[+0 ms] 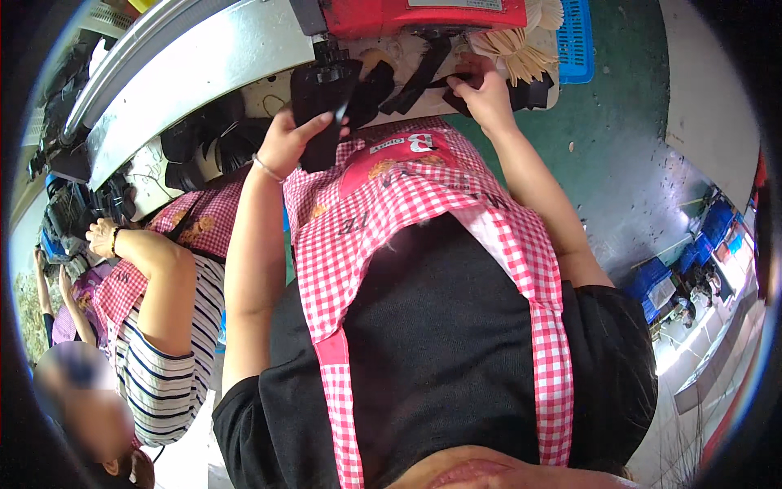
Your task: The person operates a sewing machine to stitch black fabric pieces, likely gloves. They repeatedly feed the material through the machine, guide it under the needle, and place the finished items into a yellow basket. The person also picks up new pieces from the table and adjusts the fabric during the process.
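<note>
My left hand [287, 143] is closed, thumb and fingers gripping a black flat piece [320, 151], perhaps cloth, at the front edge of the worktable. The piece hangs toward my apron and extends up under the dark toothed part of a red machine [415, 18]. My right hand [486, 96] is further right, its fingers bent and pinching the edge of a dark strip [458, 101]. Between my hands more black pieces [422, 77] lie loose on the table. Just beyond my right hand is a fanned bundle of cream-coloured pieces [515, 50].
A blue plastic basket [577, 41] stands right of the table. Piles of black pieces [204, 138] lie to my left, below a pale metal panel [195, 69]. Close by on the left, a co-worker in a striped top [167, 383] and checked apron has a hand [103, 238] by dark pieces.
</note>
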Tool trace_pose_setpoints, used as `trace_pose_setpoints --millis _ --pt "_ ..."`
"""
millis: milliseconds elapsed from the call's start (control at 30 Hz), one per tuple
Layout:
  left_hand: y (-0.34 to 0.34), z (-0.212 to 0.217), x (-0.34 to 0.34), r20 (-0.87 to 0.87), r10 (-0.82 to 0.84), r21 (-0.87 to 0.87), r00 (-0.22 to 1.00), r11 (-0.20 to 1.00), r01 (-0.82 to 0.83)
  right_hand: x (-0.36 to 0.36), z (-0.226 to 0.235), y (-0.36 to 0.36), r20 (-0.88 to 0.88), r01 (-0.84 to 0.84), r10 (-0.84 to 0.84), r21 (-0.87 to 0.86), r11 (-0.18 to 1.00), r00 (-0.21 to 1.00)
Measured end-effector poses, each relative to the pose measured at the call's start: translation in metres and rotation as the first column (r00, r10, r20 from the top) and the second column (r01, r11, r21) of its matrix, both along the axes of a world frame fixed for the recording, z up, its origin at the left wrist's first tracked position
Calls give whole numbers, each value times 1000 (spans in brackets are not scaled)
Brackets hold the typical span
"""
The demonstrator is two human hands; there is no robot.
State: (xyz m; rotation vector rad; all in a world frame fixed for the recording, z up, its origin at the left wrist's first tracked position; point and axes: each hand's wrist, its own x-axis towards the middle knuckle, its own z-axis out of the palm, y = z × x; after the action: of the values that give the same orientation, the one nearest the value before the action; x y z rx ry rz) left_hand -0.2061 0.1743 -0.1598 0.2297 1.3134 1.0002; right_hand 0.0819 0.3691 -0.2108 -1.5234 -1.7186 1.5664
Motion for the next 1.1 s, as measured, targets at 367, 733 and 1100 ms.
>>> trace_pose_setpoints --millis 367,733,1100 --pt "-12 -2 7 53 31 30 998 999 -33 -2 30 36 104 -359 350 87 929 931" --pt "-3 -10 12 88 21 53 996 998 -26 -2 -3 55 212 -535 492 311 785 845" --pt "1 -16 11 71 -4 91 997 996 -3 -27 8 49 830 -897 365 322 303 421"
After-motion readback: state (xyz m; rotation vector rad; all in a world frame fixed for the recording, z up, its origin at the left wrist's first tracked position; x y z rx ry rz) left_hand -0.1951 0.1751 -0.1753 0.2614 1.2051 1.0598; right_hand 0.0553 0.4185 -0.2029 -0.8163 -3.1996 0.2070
